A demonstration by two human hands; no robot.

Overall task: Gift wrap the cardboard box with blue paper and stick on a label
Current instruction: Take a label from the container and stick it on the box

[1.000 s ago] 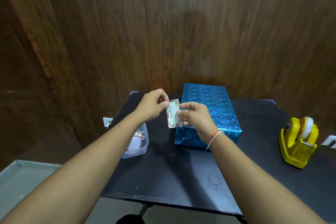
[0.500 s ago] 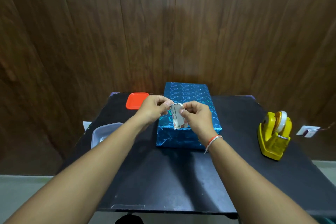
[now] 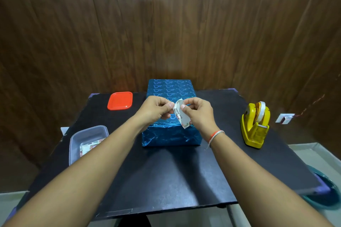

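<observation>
The box [image 3: 170, 134], fully wrapped in shiny blue heart-patterned paper, stands in the middle of the black table [image 3: 166, 177]. Just above its top I hold a small white printed label [image 3: 181, 116] between both hands. My left hand [image 3: 156, 109] pinches the label's upper left edge with its fingertips. My right hand [image 3: 198, 111] grips the label's right side, and the top corner of the label is bent over. The label hangs tilted, apart from the paper as far as I can tell.
A clear plastic tub [image 3: 86, 141] holding more labels sits at the table's left edge, partly behind my left forearm. Its red lid [image 3: 120, 100] lies at the back left. A yellow tape dispenser [image 3: 255, 125] stands at the right. A wooden wall rises behind.
My view has swung right, then settled, and the box is centred. Both hands carried the label over the box top, and its top corner has curled between my fingertips.
</observation>
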